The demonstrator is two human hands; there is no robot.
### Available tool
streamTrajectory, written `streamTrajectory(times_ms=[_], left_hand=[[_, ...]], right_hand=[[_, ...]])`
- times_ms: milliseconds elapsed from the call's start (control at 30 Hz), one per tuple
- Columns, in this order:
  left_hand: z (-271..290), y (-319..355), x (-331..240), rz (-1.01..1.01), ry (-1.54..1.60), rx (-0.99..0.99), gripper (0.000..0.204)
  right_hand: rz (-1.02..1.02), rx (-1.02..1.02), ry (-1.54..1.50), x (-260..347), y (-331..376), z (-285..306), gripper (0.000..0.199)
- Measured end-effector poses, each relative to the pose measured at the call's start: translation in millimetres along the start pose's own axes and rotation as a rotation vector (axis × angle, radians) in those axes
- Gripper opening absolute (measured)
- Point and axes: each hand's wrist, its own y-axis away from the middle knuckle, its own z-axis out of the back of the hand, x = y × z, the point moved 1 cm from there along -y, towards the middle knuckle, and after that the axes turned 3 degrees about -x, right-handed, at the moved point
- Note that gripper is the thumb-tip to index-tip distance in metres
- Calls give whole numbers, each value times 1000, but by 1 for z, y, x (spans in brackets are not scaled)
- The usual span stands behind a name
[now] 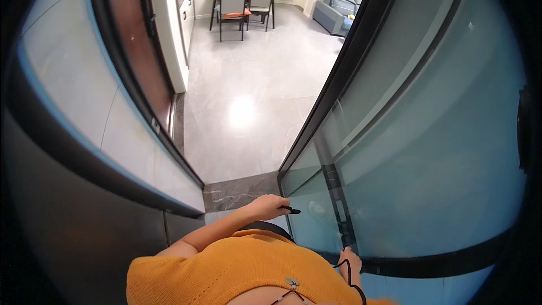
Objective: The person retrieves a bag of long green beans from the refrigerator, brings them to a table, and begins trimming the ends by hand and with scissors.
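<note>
My left hand [267, 207] is closed on a small black object [291, 210], whose kind I cannot make out. It is close to the near edge of a glass door [429, 181] with a black frame. Lower right, my right hand [351, 261] is curled at the bottom of a dark strip [337, 203] seen at the glass. Whether that strip is a solid part or a reflection is unclear. A thin black cord [355, 287] loops over my right wrist. What the right fingers hold, if anything, is hidden.
A dark marble threshold [240, 192] crosses the doorway, with a grey tiled floor [248, 73] beyond. On the left are a pale tiled wall [127, 118] and a brown door [138, 28]. Farther away are chairs [232, 5] at a table and a blue-grey sofa [333, 14].
</note>
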Motion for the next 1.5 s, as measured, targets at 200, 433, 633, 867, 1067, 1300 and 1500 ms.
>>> streamTrajectory(times_ms=[200, 433, 633, 867, 1067, 1300, 1500], left_hand=[[41, -71, 4, -183, -19, 261, 20], [69, -125, 26, -330, 54, 510, 21], [112, -163, 57, -515, 50, 585, 22], [219, -195, 127, -452, -23, 629, 22], [278, -226, 173, -387, -33, 666, 23], [332, -275, 204, -369, -33, 648, 23], [375, -328, 211, -402, -34, 552, 20]], right_hand=[[-98, 179, -48, 16, 0, 19, 24], [-271, 323, -133, 49, 19, 2, 27], [-624, 622, -209, 110, 43, 0, 36], [-727, 598, -400, 220, 1, 32, 34], [-645, 371, -663, 289, -57, 56, 33], [-532, 71, -897, 348, -162, 69, 30], [-517, -36, -973, 377, -262, 54, 23]])
